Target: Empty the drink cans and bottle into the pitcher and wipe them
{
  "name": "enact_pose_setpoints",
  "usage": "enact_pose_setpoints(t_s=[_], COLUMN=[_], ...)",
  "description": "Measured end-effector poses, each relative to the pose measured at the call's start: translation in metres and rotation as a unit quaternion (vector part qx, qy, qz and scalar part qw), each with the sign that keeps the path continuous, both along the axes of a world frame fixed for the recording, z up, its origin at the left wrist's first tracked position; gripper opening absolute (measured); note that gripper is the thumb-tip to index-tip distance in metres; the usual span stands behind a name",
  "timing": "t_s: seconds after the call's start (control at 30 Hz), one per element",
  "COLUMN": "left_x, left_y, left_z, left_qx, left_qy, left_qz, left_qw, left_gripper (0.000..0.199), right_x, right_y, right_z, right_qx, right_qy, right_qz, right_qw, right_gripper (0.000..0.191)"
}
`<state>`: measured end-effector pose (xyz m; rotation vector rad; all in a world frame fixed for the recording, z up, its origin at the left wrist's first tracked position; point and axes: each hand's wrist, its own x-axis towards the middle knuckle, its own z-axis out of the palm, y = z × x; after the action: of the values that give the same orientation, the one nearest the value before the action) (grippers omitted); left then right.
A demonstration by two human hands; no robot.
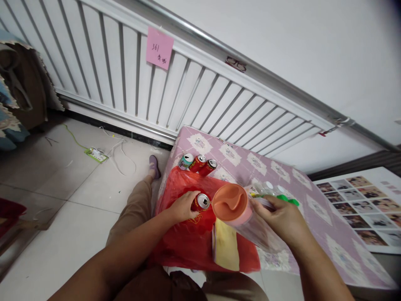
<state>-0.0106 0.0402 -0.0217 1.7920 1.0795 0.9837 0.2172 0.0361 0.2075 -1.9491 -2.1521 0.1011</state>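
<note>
My left hand (185,206) is wrapped around a red drink can (200,203), its opened top facing up. In my right hand (280,215) is the handle of a clear plastic pitcher (263,234) with an orange lid (230,202). The pitcher is tilted left, its lid's spout close beside the can's top. Whether liquid runs between them I cannot tell. Below both lies a red plastic sheet (184,246), and on it a folded yellow cloth (227,246), partly under the pitcher. Behind stand a teal can (186,161) and two red cans (198,163), all opened.
A purple patterned cloth (316,209) covers the table. Clear bottles with green caps (288,200) lie right of the pitcher, partly hidden by my right hand. A photo board (363,209) is at the far right. Behind runs a white radiator (131,67); a power strip (96,154) lies on the floor.
</note>
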Motion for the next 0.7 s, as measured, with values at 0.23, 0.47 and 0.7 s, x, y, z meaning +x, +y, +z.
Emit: enact_pose_setpoints(t_s=[0.23,0.47,0.7], left_x=[0.0003,-0.0001,0.0003], left_y=[0.0000,-0.0003,-0.0006], left_z=[-0.0015,0.0002,0.0009], left_qx=[0.002,0.005,0.005], left_qy=[0.001,0.006,0.013], left_qz=[0.001,-0.001,0.001], left_qw=[1.000,1.000,1.000], left_gripper=[0.079,0.078,0.078], right_x=[-0.0018,-0.0008,0.0027], right_y=[-0.0014,-0.0002,0.0012], right_z=[0.0003,-0.0004,-0.0031], right_qx=[0.013,0.023,0.012], right_qy=[0.008,0.005,0.004], right_qz=[0.005,0.015,0.010], right_qw=[1.000,1.000,1.000], right_gripper=[0.037,0.035,0.037])
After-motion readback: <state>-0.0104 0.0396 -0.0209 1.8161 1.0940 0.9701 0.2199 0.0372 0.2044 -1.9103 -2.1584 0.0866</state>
